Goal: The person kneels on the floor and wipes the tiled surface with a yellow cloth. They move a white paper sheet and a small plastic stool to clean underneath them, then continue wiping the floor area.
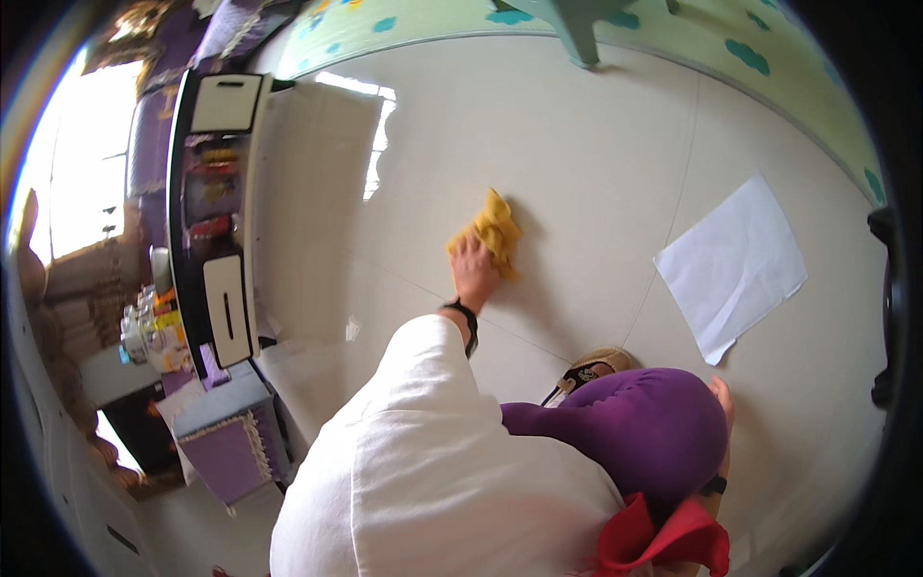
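Observation:
My left hand [474, 268], with a dark band at the wrist and a white sleeve behind it, is on a bunched yellow cloth [496, 225] on the pale tiled floor [577, 166]. The cloth sticks out ahead of the fingers and to their right. My right hand [723, 404] is beside my bent knee in purple trousers [649, 433]; the knee hides most of it, and its fingers cannot be made out well. A dark band circles that wrist. A creased white sheet [735, 267] lies on the floor ahead of the right hand.
My tan and black shoe [595, 368] is by the knee. Red fabric [663, 537] hangs at the lower right. A black and white cabinet [229, 310] stands left, near a purple-and-grey covered stool [227, 440]. A green plastic leg [577, 43] stands on a patterned mat [649, 36] at the top.

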Tool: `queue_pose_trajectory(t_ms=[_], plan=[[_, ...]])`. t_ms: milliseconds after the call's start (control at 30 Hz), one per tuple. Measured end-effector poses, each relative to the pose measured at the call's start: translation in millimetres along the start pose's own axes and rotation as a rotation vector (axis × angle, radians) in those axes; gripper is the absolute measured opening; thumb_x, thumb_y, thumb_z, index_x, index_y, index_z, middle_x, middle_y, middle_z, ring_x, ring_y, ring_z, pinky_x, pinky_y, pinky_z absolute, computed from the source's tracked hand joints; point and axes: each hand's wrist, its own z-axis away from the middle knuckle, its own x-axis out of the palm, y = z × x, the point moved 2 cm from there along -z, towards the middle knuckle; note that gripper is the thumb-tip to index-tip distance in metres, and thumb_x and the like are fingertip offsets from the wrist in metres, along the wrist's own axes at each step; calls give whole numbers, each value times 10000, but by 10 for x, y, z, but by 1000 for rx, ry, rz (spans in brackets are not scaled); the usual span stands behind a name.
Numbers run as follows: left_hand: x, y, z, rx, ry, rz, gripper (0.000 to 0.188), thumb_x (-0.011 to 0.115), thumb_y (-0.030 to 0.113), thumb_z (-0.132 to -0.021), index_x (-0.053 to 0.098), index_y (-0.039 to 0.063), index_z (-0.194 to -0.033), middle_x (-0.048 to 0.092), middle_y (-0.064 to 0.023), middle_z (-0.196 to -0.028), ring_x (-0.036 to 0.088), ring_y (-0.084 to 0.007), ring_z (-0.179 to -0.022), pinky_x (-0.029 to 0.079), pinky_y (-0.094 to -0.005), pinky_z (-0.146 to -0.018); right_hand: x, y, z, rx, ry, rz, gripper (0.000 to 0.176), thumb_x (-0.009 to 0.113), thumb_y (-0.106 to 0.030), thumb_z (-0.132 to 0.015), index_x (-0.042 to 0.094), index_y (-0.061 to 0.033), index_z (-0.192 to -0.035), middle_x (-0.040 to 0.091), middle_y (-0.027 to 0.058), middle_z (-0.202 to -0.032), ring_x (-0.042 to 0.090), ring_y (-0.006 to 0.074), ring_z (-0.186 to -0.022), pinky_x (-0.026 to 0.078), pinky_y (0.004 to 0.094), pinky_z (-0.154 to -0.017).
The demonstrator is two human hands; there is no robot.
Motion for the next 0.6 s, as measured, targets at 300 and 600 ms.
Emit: queue_pose_trajectory(t_ms=[300, 600], plan=[[-317, -105, 1337, -133, -561, 218, 454, 625, 132, -668, 481, 101, -1098, 414, -104, -1264, 426, -331, -1082, 381, -371, -908, -102, 272, -9, -58, -143, 84, 329, 511, -137, -849, 510, -4, -1150, 606, 192, -1008, 596, 270, -919, 465, 350, -795], [-564, -283, 1689, -618, -724, 106, 346, 536, 152, -739, 519, 116, -1083, 626, -164, -922, 588, -338, -912, 466, -429, -766, -963, 471, -708, -124, 68, 258, 351, 464, -198, -900, 480, -47, -1216, 604, 128, -1009, 547, 143, -839, 442, 281, -796]])
